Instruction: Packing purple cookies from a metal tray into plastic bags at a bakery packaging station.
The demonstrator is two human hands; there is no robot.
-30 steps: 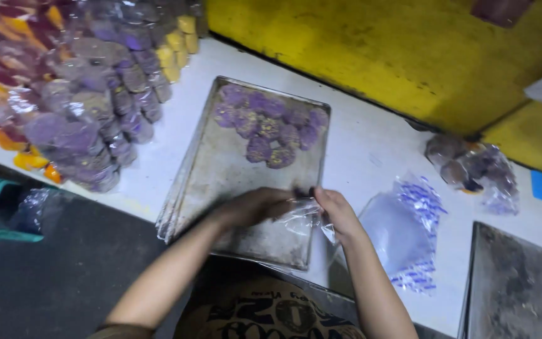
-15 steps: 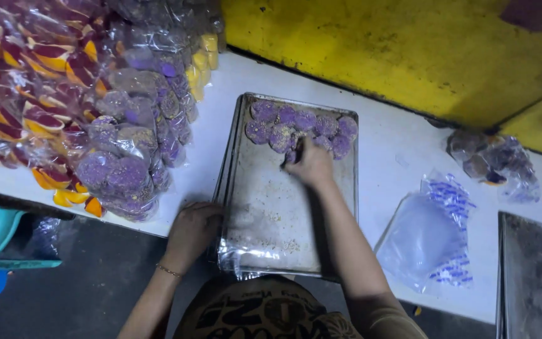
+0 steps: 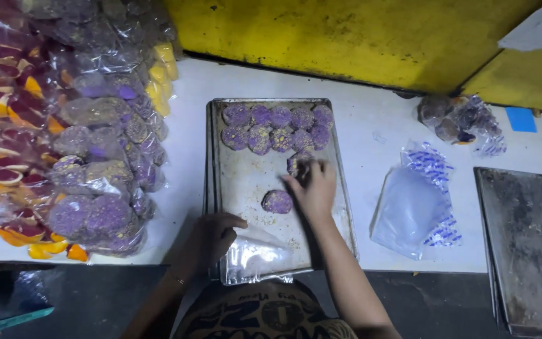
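Note:
A metal baking tray lies on the white table with two rows of round purple crumb-topped pastries at its far end. One loose purple pastry sits mid-tray. My right hand is closed on another purple pastry just below the rows. My left hand holds a clear plastic bag at the tray's near edge.
A big heap of bagged purple, yellow and red pastries fills the left of the table. A stack of empty clear bags, a small filled bag and a second tray lie to the right. A yellow wall stands behind.
My right hand has pulled back from the far rows toward mid-tray with a pastry; one pastry now lies loose mid-tray. My left hand still holds the bag at the near edge.

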